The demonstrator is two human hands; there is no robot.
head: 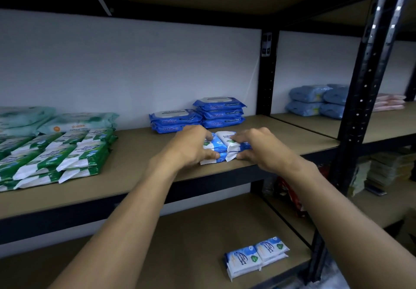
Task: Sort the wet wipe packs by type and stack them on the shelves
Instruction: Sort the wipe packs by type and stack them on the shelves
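Mostly sorted, we'd say. The mid shelf carries green packs in rows at frame left, mint packs behind them, and antabax packs in two stacks at centre back. In the next bay, right of frame, pale-blue packs and pink packs are stacked.

Both hands are on the blue-white packs at frame centre, near the shelf's front edge. Left hand has its grip closed over one side and right hand over the other, fingers on top, thumbs at the front. The pile rests on the shelf, two columns side by side; the count is hidden by fingers. We read this as squaring up the pile.

Left to do: the lower packs, same blue-white look, lie on the lower shelf at bottom right, well apart from the pile. They likely go up next. We can't tell about anything outside the frame.
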